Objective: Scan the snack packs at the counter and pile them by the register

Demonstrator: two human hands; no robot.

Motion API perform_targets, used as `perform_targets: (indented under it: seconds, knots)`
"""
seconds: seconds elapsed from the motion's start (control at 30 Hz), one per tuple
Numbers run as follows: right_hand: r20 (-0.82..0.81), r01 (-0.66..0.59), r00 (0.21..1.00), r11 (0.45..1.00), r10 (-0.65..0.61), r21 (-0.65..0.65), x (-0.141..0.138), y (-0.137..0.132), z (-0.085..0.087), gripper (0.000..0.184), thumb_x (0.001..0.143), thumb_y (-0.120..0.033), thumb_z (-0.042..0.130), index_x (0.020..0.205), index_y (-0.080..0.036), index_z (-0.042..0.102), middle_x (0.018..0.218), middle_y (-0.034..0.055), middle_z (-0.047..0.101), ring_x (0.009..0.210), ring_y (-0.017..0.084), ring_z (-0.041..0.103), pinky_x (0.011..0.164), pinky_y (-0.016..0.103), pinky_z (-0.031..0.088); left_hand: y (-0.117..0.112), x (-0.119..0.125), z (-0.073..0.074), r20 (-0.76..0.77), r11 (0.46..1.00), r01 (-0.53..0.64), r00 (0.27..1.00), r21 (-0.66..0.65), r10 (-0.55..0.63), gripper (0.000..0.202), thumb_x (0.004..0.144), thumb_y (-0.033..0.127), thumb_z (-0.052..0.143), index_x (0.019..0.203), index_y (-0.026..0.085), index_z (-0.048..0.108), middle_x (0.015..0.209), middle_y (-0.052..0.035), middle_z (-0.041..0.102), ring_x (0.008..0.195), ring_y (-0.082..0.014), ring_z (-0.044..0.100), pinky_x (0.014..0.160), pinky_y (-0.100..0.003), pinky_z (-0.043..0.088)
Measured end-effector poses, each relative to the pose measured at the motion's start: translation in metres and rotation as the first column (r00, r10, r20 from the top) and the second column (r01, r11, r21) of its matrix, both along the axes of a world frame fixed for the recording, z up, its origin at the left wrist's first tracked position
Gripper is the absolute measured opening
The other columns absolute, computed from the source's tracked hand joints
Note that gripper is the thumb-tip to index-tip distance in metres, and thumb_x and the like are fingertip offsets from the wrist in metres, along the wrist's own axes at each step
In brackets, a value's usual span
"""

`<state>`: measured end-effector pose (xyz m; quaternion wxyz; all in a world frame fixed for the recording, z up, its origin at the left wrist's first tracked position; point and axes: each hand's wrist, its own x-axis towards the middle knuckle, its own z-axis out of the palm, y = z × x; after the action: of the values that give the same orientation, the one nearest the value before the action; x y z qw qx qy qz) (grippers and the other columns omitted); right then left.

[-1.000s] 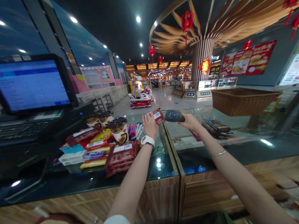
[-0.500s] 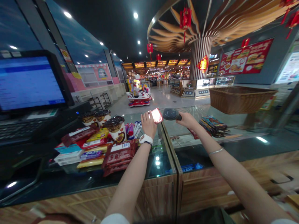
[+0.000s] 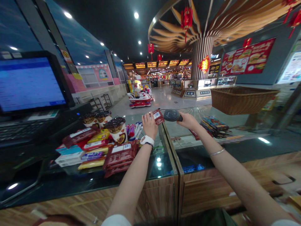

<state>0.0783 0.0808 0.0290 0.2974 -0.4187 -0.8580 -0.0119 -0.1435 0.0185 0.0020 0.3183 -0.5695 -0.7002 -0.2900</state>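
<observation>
My left hand (image 3: 150,125), with a white watch on its wrist, is closed on a brown chocolate packet (image 3: 158,116) whose white barcode label faces up. A dark barcode scanner (image 3: 172,115) is gripped by its handle in my right hand (image 3: 188,121), its head right beside the packet. Left of my left hand stand Dove cups (image 3: 117,130) with dark lids. In front of them lie brown chocolate packets (image 3: 120,155) in a stack, together with yellow and purple snack packs (image 3: 93,154). Part of a red-brown packet shows beneath my right forearm.
At the left are a monitor (image 3: 30,83) and a black keyboard (image 3: 16,133). A wicker basket (image 3: 243,101) stands at the right, beyond a pile of dark packets (image 3: 215,126). The glass counter has a seam (image 3: 169,147) running between my arms.
The bright light that washed over the packet in my left hand is gone, so its brown wrapper and barcode show. Both hands have stayed in nearly the same place.
</observation>
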Motion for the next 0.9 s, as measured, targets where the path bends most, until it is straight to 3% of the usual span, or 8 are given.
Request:
perform_targets:
  seconds: [0.13,0.27,0.37,0.63,0.9]
  knots:
    - [-0.077,-0.064,0.995,0.998,0.062,-0.030,0.001,0.004,-0.004,0.057,0.077,-0.028,0.060,0.133,-0.020,0.052,0.109,0.0103,0.074,0.096,0.032,0.069,0.075,0.033,0.050,-0.001,0.001,0.000,0.017,1.000,-0.005,1.000,0.025,0.004,0.073,0.074,0.019,0.063,0.143,0.007,0.043,0.138,-0.0203,0.054,0.131,-0.0336,0.048,0.119,-0.052,0.028]
    - [-0.194,-0.310,0.931,0.950,0.310,0.034,0.001,0.018,-0.012,0.059,0.076,-0.024,0.058,0.133,-0.015,0.049,0.121,0.0138,0.067,0.109,0.030,0.063,0.091,0.039,0.049,-0.002,0.002,0.001,0.048,0.999,0.001,0.999,0.033,-0.003,0.075,0.073,0.021,0.066,0.142,0.006,0.043,0.136,-0.0204,0.054,0.131,-0.0341,0.047,0.120,-0.052,0.028]
    - [-0.152,-0.406,0.896,0.909,0.417,0.095,0.000,0.034,-0.021,0.056,0.075,-0.019,0.056,0.131,-0.014,0.053,0.123,0.0153,0.064,0.114,0.029,0.059,0.099,0.044,0.045,-0.003,0.002,0.001,0.073,1.000,0.006,0.997,0.017,-0.007,0.078,0.071,0.020,0.068,0.143,0.005,0.041,0.137,-0.0210,0.053,0.133,-0.0342,0.045,0.121,-0.052,0.026]
    - [0.075,-0.329,0.942,0.944,0.328,-0.001,0.005,0.049,-0.044,0.070,0.069,-0.002,0.047,0.134,-0.023,0.056,0.138,0.0135,0.056,0.134,0.031,0.046,0.110,0.065,0.028,-0.004,0.003,-0.001,0.101,1.000,0.000,0.995,0.004,0.000,0.079,0.070,0.021,0.070,0.142,0.007,0.042,0.135,-0.0204,0.053,0.131,-0.0340,0.046,0.121,-0.053,0.025]
    - [0.082,-0.471,0.878,0.882,0.471,-0.025,-0.001,0.065,-0.063,0.062,0.068,0.001,0.051,0.125,-0.019,0.064,0.125,0.0127,0.067,0.116,0.026,0.061,0.100,0.043,0.047,-0.006,0.004,0.001,0.124,1.000,-0.014,0.992,-0.017,0.016,0.082,0.070,0.024,0.073,0.143,0.006,0.040,0.136,-0.0208,0.052,0.132,-0.0339,0.045,0.121,-0.051,0.023]
